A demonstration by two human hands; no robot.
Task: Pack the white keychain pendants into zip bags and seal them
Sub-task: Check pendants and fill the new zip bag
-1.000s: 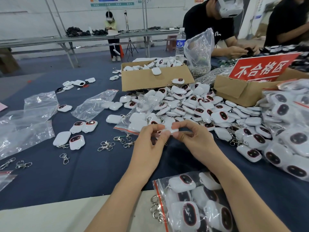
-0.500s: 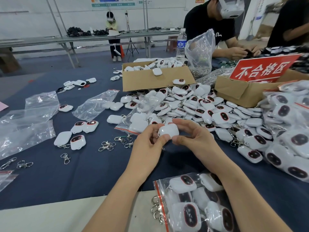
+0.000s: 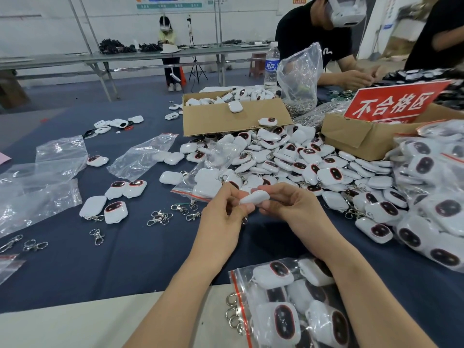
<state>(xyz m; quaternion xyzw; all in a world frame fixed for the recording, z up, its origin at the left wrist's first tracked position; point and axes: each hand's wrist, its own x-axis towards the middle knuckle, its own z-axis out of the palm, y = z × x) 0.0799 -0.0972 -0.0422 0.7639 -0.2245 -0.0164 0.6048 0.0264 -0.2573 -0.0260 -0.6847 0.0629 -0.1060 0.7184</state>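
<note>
A blue table (image 3: 100, 259) holds a heap of pendants (image 3: 301, 162). A part-filled zip bag (image 3: 208, 182) lies just beyond the left hand (image 3: 221, 222). It and the right hand (image 3: 293, 207) each pinch one end of a white pendant (image 3: 254, 197), long axis side to side.

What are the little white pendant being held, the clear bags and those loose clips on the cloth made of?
White pendant: looks like hard moulded plastic, smooth, with a soft sheen and rounded edges.
Zip bag: thin clear plastic film, glossy and crinkled, with a red strip along its mouth.
Loose clips: probably metal, silvery and shiny. Which metal cannot be told.
</note>
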